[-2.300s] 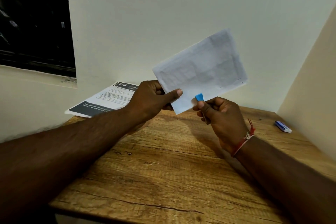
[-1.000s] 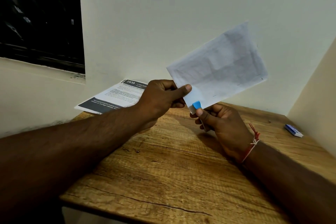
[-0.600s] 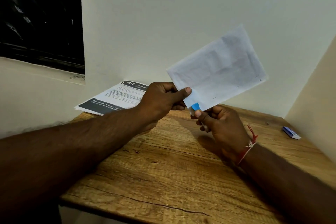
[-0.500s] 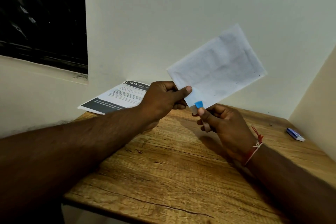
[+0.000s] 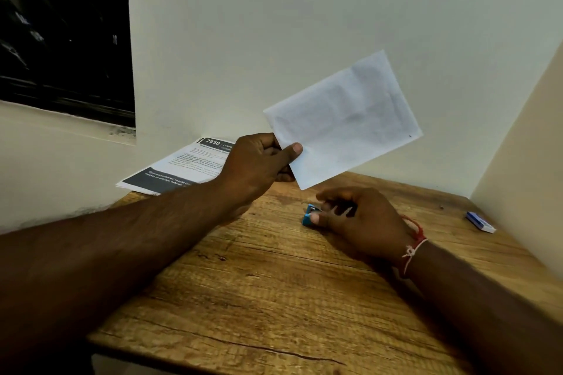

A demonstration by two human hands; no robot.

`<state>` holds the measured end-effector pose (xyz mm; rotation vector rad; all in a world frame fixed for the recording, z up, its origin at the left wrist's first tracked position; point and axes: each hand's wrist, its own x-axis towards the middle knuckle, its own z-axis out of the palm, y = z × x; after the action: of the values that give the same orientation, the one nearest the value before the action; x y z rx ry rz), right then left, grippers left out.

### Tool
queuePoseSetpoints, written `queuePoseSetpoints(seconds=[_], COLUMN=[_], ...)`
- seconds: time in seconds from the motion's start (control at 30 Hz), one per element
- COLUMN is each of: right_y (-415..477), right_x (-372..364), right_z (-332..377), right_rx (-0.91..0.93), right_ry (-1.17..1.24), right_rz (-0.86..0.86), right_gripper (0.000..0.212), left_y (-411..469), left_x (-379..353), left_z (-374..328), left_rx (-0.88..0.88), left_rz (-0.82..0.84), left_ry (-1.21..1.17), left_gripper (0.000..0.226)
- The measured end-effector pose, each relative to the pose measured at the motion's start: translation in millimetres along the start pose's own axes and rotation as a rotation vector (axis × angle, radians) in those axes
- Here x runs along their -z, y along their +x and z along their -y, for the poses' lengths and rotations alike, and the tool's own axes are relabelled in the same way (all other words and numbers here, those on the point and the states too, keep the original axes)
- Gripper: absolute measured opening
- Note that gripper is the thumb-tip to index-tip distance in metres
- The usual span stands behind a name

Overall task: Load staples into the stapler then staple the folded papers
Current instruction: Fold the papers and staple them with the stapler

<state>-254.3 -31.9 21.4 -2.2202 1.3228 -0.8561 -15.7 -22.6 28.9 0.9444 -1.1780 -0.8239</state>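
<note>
My left hand (image 5: 259, 164) pinches the lower left corner of the folded white papers (image 5: 342, 119) and holds them up in the air in front of the wall. My right hand (image 5: 359, 222) is down at the wooden table (image 5: 274, 298), with its fingers curled round a small blue stapler (image 5: 309, 215). Only the stapler's left end shows past the fingertips. The stapler sits below the papers and apart from them.
A printed sheet with a dark banner (image 5: 179, 170) lies at the table's back left, against the wall. A small blue and white staple box (image 5: 480, 222) lies at the far right, near the side wall. A dark window (image 5: 61, 30) is at the upper left.
My right hand has come away from the papers' lower corner and dropped to the table with the blue stapler. My left hand still holds the papers up.
</note>
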Motion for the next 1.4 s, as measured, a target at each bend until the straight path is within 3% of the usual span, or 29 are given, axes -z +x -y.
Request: queuePoseSetpoints(seconds=[0.17,0.23,0.33,0.4,0.47,0.53,0.63,0.77,0.87,0.97,1.13,1.27,1.4], right_y=[6.4,6.6,4.4,2.8,0.2,-4.1,-10.6,-10.1,-7.6,-10.3,-10.4,-7.5,-5.9], right_x=[5.9,5.7,4.0,3.4,1.1,-0.5,-1.5,-1.6,-2.6,-2.2,-0.6,-2.1,-4.2], right_z=[6.2,8.2,9.5,12.7,17.1,21.8,27.7,27.1,22.6,26.8,23.0,18.2,16.6], right_rx=[-0.168,-0.210,-0.231,-0.234,-0.246,-0.222,-0.157,-0.075,-0.023,-0.009,0.022,0.035,0.055], right_ry=[0.883,1.024,1.040,1.034,1.042,1.042,1.024,1.046,1.026,1.015,0.966,0.863,0.828], right_rz=[-0.071,-0.096,-0.149,-0.155,-0.147,-0.120,0.004,0.107,0.163,0.215,0.198,0.170,0.164], right_gripper=[0.035,0.032,0.025,0.023,0.019,0.021,0.043,0.062,0.076,0.069,0.045,0.039,0.036], left_y=[-1.8,-3.4,-4.6,-5.5,-8.6,-17.6,-28.7,-22.4,-18.5,-17.9,-13.6,-12.9,-12.4], left_x=[-5.9,-7.8,-7.5,-6.7,-7.3,-13.4,-24.9,-21.5,-16.4,-15.3,-14.6,-14.7,-12.6], left_z=[1.3,-0.2,1.7,1.4,-1.2,-4.4,-2.5,-0.6,-2.8,-5.0,-4.9,-7.7,-7.9], left_rx=[-0.014,-0.016,-0.069,-0.221,-0.423,-0.483,-0.444,-0.421,-0.441,-0.453,-0.499,-0.511,-0.468], left_rz=[0.029,0.022,-0.055,-0.117,-0.056,0.094,0.180,0.145,0.109,0.096,0.129,0.120,0.141], left_ry=[0.006,0.068,0.366,0.575,0.703,0.738,0.712,0.657,0.640,0.625,0.633,0.644,0.630], left_gripper=[0.031,0.047,0.090,0.098,0.072,0.050,0.044,0.030,0.032,0.035,0.022,0.013,0.017])
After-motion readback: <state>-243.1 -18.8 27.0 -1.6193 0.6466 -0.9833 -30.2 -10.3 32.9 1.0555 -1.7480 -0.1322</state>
